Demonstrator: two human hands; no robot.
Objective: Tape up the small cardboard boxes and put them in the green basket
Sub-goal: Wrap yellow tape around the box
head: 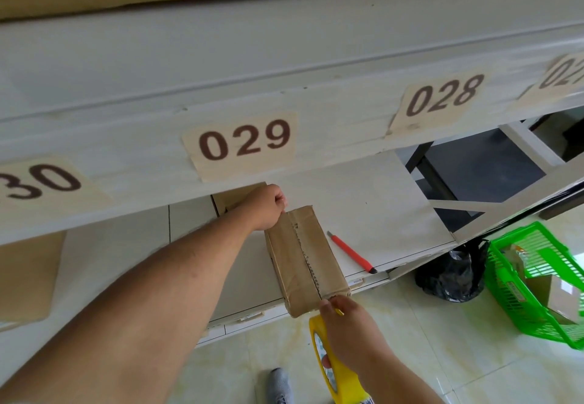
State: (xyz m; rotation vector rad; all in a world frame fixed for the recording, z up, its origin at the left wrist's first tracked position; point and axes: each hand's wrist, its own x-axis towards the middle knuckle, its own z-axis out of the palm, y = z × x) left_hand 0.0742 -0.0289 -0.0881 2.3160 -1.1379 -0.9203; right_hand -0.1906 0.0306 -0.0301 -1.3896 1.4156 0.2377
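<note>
One brown cardboard box [306, 256], its taped centre seam ragged.

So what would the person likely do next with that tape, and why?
Probably cut or tear the tape at the near end. The right hand holds the yellow tape roll just past the box, tape seems to run along its top seam, the left hand holds the far end, and a red knife lies beside it.

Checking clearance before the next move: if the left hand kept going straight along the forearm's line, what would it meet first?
Probably the flat cardboard piece just beyond the left hand, under the shelf front with the 029 label. The hand holds the far end of the cardboard box. Depth there is unclear.
</note>
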